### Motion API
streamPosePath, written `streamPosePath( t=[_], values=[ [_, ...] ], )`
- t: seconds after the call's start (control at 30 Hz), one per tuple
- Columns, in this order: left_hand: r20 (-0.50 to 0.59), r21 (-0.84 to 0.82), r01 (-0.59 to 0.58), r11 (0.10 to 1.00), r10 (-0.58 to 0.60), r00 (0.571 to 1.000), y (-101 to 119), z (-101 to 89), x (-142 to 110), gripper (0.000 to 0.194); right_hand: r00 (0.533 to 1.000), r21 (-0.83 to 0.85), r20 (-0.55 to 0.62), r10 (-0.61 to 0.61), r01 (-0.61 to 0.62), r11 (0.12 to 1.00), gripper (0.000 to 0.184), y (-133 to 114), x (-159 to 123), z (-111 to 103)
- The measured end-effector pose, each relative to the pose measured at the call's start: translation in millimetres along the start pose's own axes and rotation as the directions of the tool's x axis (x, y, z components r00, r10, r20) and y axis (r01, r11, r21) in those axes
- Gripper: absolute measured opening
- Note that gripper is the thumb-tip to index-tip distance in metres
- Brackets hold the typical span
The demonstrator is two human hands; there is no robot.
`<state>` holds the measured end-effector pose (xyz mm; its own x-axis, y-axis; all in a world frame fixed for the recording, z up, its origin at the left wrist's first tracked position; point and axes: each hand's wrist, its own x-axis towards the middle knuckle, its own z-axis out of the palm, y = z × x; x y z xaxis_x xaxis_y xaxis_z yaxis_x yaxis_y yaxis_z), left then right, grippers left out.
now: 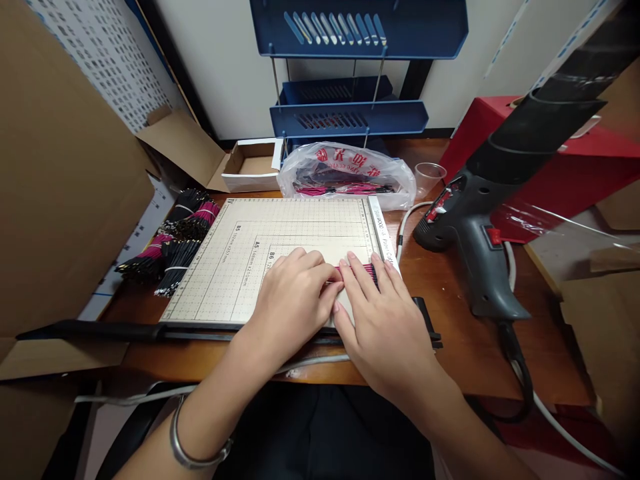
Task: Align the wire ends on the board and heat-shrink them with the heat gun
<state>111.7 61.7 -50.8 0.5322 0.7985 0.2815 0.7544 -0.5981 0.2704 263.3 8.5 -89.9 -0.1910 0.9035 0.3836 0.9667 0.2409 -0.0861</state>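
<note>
Here the left hand curls, pinching pink wires — the right hand lies nearly flat across them.

We record one paper cutter, cream, grid-marked, on a wooden bench, its black handle toward the left. Across its right part we note red and black wires, partly covered by the right hand, its fingers extended over them; the left hand meets their near-left end with thumb and forefinger, its grip hidden. We also list: tied wire bundles, left of the cutter; one bag, clear, holding more wires, behind it; one blue rack; one clear cup; one dark heat gun, right.
</note>
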Motion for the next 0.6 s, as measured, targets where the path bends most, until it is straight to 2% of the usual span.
streamPosePath(
  t=[0.17,0.33,0.4,0.47,0.53,0.6],
  values=[
    [-0.079,-0.101,0.068,0.993,-0.077,0.994,-5.2,-0.7,-9.8,0.006,1.0,-0.002,-0.002,-0.006,0.006,1.0,0.057,-0.1,-1.0,-0.9],
    [-0.09,-0.107,0.132,0.985,-0.142,0.986,-4.9,-0.6,-13.7,0.01,1.0,0.003,0.007,-0.007,0.007,1.0,0.057,-0.1,-1.3,-1.1],
    [-0.127,-0.079,0.147,0.986,-0.156,0.98,-2.1,0.5,-17.8,0.011,1.0,0.007,0.01,-0.001,0.001,1.0,0.058,-0.1,-0.8,-0.8],
    [-0.162,-0.004,0.141,0.99,-0.14,0.977,1.0,1.9,-24.4,0.024,1.0,0.011,0.014,-0.001,0.001,1.0,0.058,-0.2,-0.5,-0.4],
    [-0.127,0.095,0.1,0.99,-0.088,0.988,3.4,3.6,-31.7,0.038,1.0,0.012,0.014,-0.002,0.001,1.0,0.058,-0.1,-0.6,-0.3],
    [-0.042,0.165,0.054,0.985,-0.048,0.998,4.8,5.3,-37.2,0.045,1.0,0.009,0.014,-0.003,0.002,1.0,0.058,0.1,-1.1,-0.5]
  ],
)
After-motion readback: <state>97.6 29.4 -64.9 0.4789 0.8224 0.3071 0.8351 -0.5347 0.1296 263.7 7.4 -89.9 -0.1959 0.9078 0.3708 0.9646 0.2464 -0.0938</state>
